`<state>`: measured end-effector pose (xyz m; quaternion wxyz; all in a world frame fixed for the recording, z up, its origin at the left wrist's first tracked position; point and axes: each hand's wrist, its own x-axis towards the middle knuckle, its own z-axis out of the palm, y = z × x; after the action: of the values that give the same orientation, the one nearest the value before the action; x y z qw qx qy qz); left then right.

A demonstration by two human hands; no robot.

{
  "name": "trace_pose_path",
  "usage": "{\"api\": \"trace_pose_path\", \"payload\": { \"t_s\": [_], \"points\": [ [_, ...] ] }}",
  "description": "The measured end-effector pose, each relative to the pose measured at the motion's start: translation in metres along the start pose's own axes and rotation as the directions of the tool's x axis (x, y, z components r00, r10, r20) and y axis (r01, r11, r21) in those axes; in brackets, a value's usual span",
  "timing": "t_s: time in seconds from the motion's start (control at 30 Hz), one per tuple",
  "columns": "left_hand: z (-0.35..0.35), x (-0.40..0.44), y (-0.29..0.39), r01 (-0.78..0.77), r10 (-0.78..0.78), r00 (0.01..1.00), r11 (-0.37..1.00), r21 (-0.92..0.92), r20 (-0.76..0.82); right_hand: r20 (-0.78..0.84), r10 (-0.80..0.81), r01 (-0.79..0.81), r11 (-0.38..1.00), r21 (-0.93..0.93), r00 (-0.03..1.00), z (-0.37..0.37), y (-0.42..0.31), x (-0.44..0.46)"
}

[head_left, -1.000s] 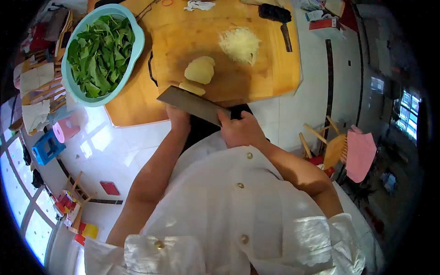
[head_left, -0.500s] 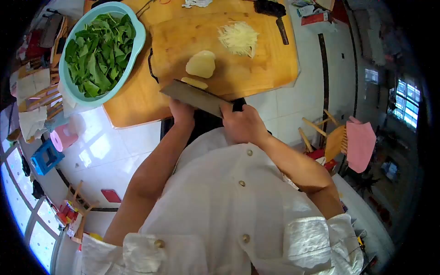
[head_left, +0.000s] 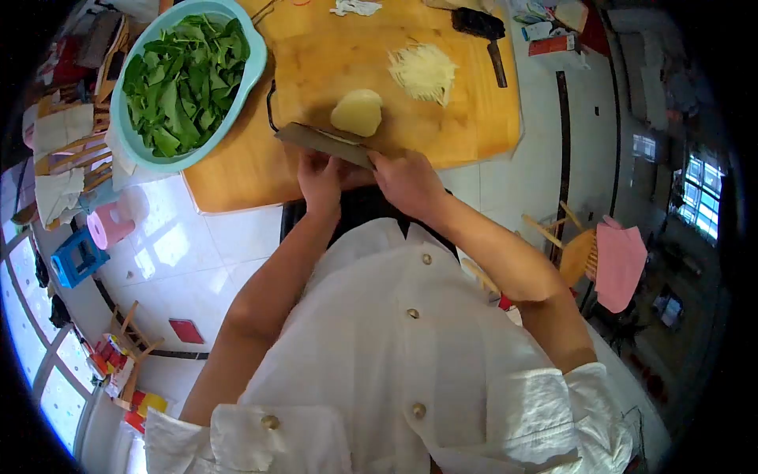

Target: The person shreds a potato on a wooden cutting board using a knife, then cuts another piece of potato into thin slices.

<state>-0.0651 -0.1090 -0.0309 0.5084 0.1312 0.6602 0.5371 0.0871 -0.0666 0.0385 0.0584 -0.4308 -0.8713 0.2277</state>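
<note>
My right hand point(head_left: 407, 183) is closed round the handle end of a cleaver point(head_left: 322, 144), its broad grey blade lying slantwise near the board's front edge. Close under the blade is my left hand point(head_left: 320, 186), fingers curled; the blade partly covers the fingertips, so what they hold cannot be made out. A pale sliver shows along the blade's far side. Just beyond it, a peeled, cut piece of potato point(head_left: 358, 113) rests on the wooden cutting board point(head_left: 316, 55). A heap of pale potato shreds point(head_left: 424, 73) lies farther back to the right.
A light-blue basin point(head_left: 258, 59) full of green leaves point(head_left: 185, 91) stands left of the board. At the back right lies a dark-handled tool point(head_left: 497, 63), with a crumpled white cloth point(head_left: 355, 7) at the back. A wooden chair with a pink cloth point(head_left: 620, 265) stands to the right.
Both hands and the cleaver have moved forward toward the potato piece. The blade now covers most of the slice that lay in front of it. The view has shifted slightly.
</note>
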Motion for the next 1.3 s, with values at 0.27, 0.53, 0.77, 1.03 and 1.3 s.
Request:
{"api": "trace_pose_path", "payload": {
  "t_s": [0.27,0.53,0.77,1.03,1.3],
  "points": [
    [0.005,-0.014,0.023,0.181,-0.188,0.981,0.972,-0.151,-0.036,0.196,0.038,0.033,0.937,-0.347,0.980,-0.037,-0.031,-0.050],
    [0.001,-0.012,0.020,0.118,-0.112,0.992,0.981,-0.153,0.049,0.320,0.203,-0.130,0.964,-0.233,0.926,-0.044,-0.036,-0.056],
    [-0.005,-0.008,0.009,0.180,-0.180,0.984,0.977,-0.115,0.011,0.378,0.221,-0.139,0.963,-0.231,0.899,-0.038,-0.036,-0.043],
    [-0.005,-0.007,0.007,0.200,-0.196,0.980,0.974,-0.110,0.045,0.202,0.060,-0.034,0.991,-0.129,0.978,-0.020,-0.025,-0.018],
    [0.000,-0.009,0.010,0.197,-0.190,0.980,0.962,-0.190,0.055,0.320,0.215,-0.182,0.974,-0.131,0.923,0.000,-0.009,0.007]
  ]
}}
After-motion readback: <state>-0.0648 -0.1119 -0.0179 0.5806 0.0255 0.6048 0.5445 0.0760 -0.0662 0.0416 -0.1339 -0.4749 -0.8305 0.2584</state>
